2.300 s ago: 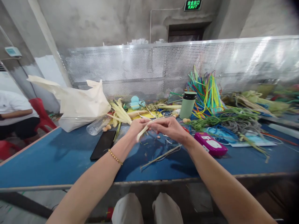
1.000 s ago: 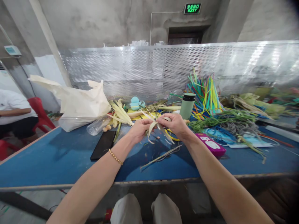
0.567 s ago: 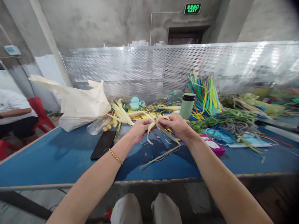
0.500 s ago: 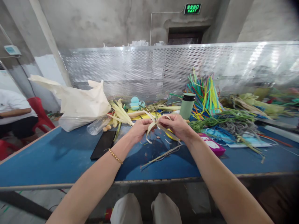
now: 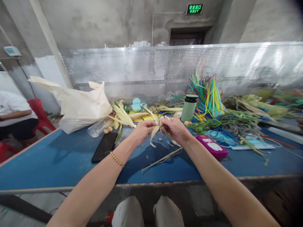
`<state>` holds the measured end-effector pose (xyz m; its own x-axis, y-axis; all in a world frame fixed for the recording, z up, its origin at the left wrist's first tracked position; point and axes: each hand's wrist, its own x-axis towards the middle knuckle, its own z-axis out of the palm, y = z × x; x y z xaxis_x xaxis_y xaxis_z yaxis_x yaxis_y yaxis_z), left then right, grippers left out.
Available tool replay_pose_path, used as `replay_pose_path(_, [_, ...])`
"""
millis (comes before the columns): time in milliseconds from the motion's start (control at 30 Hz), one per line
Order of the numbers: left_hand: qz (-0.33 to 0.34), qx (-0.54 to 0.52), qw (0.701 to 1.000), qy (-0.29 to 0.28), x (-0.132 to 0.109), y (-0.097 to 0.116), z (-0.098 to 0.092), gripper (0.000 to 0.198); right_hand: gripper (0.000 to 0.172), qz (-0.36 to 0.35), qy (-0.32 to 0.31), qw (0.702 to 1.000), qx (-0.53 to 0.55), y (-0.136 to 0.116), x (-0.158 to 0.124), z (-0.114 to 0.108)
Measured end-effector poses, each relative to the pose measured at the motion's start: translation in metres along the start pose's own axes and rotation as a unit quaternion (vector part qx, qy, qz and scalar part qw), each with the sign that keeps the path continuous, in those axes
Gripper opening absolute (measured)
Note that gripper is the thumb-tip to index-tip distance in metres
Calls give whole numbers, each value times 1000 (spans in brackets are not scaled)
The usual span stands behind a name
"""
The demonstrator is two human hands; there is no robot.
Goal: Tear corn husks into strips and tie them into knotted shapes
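Observation:
Above the middle of the blue table (image 5: 59, 160), my left hand (image 5: 141, 130) and my right hand (image 5: 173, 128) meet, both pinched on pale dried leaf strips (image 5: 154, 130). The strips cross between my fingers, and their loose ends hang down toward the tabletop. One long strip (image 5: 163, 157) lies flat on the table just below my hands. A beaded bracelet (image 5: 116, 158) is on my left wrist.
A black phone (image 5: 104, 146) and a clear bottle (image 5: 98, 126) lie to the left by a cream bag (image 5: 78, 105). To the right are a green flask (image 5: 188, 107), a magenta case (image 5: 213, 146), coloured straws (image 5: 209, 93) and green cords (image 5: 227, 121). A seated person's arm (image 5: 14, 114) shows far left.
My hands have drawn closer together and dropped slightly, folding the strips between them. Earlier my right hand held one strip stretched across; now several ends cross and hang down.

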<state>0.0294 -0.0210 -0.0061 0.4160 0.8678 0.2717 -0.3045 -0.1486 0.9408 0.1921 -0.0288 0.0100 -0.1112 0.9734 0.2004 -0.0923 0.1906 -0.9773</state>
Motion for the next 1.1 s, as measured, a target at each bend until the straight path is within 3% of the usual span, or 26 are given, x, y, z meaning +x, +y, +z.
replay_pose_path(100, [5, -6, 1000, 8, -1, 1, 1, 34, 28, -15, 40, 999, -33, 1, 0, 4])
replay_pose_path(700, [3, -26, 999, 44, 0, -2, 3, 30, 25, -22, 81, 995, -62, 1, 2, 6])
replay_pose_path(933, [-7, -23, 1000, 18, -2, -1, 4, 34, 25, -32, 78, 989, -121, 6, 3, 7])
replay_pose_path(1100, [-2, -32, 999, 9, 1, -4, -2, 34, 22, -6, 87, 993, -84, -1, 3, 1])
